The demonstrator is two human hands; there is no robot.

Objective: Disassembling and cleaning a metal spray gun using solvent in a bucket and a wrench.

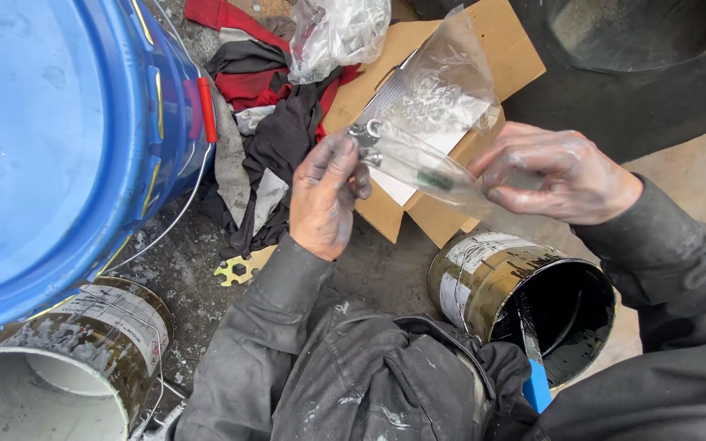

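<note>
At frame centre, a clear plastic bag (431,167) stretches between the left hand (326,196) and right hand (557,175), fingers of both pinched shut on its ends.

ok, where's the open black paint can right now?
Head view, lower right: the open black paint can lies tipped on the ground below the right hand, beside the cardboard box.

blue drum (51,139) cropped, bag contents (435,178) unclear

I see a blue drum (51,139) far left, a white-lined can (59,367) near left, an open black tin (525,302) near right, rags (267,122) and cardboard (418,49) beyond.
</note>
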